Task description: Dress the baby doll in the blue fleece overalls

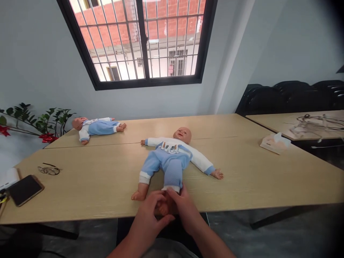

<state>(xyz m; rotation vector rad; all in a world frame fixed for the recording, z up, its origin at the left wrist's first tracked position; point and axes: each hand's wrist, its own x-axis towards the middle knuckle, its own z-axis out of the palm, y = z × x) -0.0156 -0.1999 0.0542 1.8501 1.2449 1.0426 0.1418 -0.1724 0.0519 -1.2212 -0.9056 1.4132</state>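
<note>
A baby doll (172, 156) in a blue and white suit lies on its back in the middle of the wooden table (94, 182), arms spread, feet toward me. Both my hands meet at the table's near edge around one of the doll's feet. My left hand (150, 211) wraps its fingers round that foot from the left. My right hand (182, 208) closes on the same foot and ankle from the right. The doll's other foot (137, 195) lies bare on the table. A second doll (98, 126) in the same suit lies at the far left.
A dark phone (25, 189) and a pair of glasses (48, 169) lie at the left. A tissue pack (274, 142) sits at the right. A potted plant (34, 123) stands at the far left. Another table with cables (314, 123) and black chairs are at the right.
</note>
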